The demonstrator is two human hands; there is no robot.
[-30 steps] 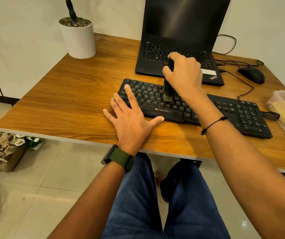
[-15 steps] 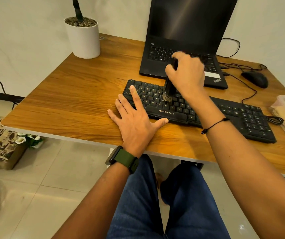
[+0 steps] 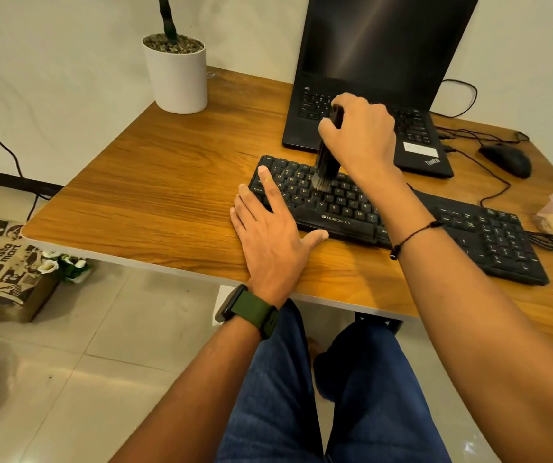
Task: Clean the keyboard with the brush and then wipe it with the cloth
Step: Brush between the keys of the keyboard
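The right hand (image 3: 362, 135) pinches the brush (image 3: 326, 162) upright, bristles on the keyboard (image 3: 402, 215), while the left hand (image 3: 268, 228), fingers spread flat at its nine-o'clock end, steadies it.

The left hand (image 3: 270, 238) lies flat, palm down, fingers spread and pointing forward, thumb stretched out to the side (a green-strapped watch sits on that wrist). The right hand (image 3: 360, 138) is raised and curled into a fist-like grip, knuckles up, its forearm reaching diagonally forward with a thin black cord around the wrist.
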